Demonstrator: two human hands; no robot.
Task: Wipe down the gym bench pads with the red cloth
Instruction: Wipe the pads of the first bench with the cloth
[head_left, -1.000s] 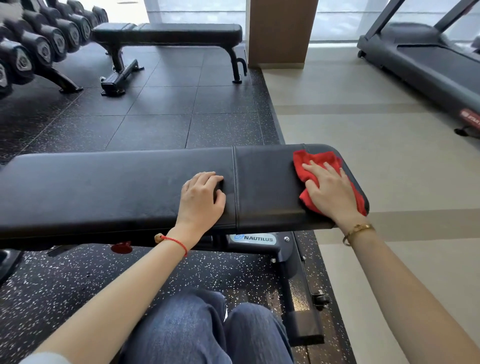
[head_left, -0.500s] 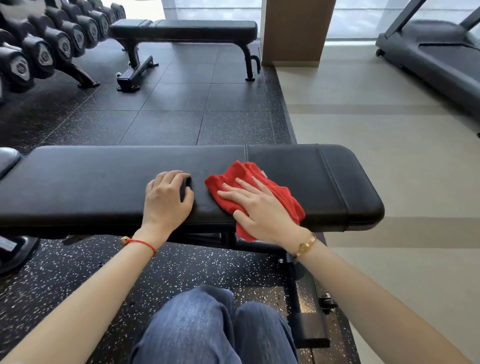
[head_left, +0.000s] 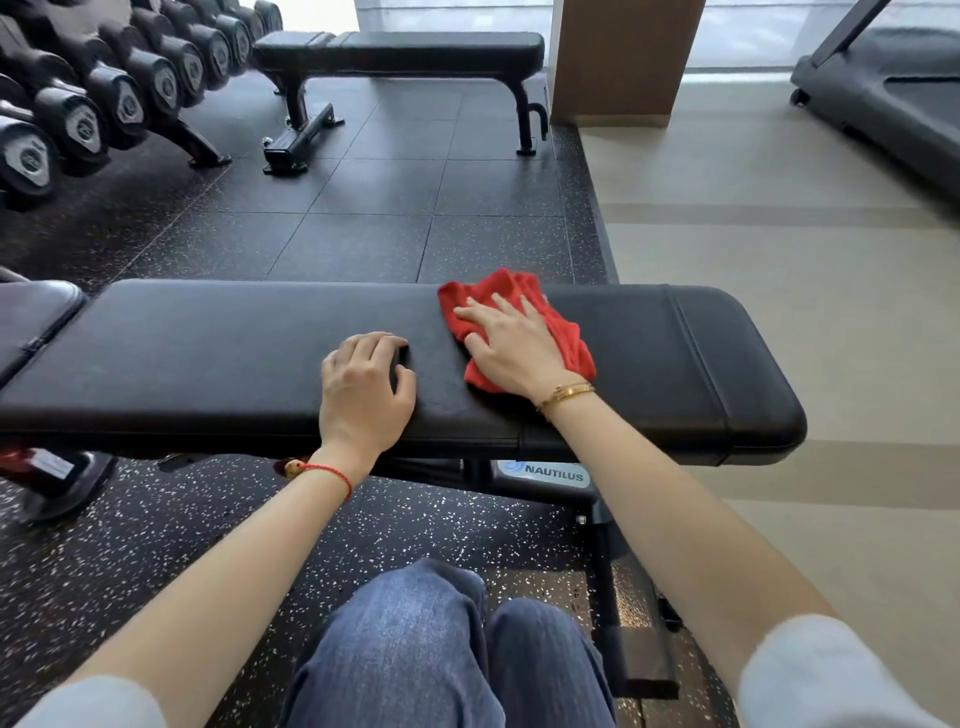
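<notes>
1. The red cloth (head_left: 524, 325) lay bunched on the black bench pad (head_left: 208, 353), toward that pad's right half.
2. The right hand (head_left: 511, 345) pressed flat on the cloth, fingers straight and spread, grip released.
3. The left hand (head_left: 363, 387) rested on the pad just left of the cloth, fingers curled loosely, grasping nothing.
4. Beyond the pad stood a second bench (head_left: 400, 49); dumbbells (head_left: 98, 98) were racked far left of it, a treadmill (head_left: 883, 98) far right.

Right hand (head_left: 511, 348) flat, left hand (head_left: 363, 389) curled
</notes>
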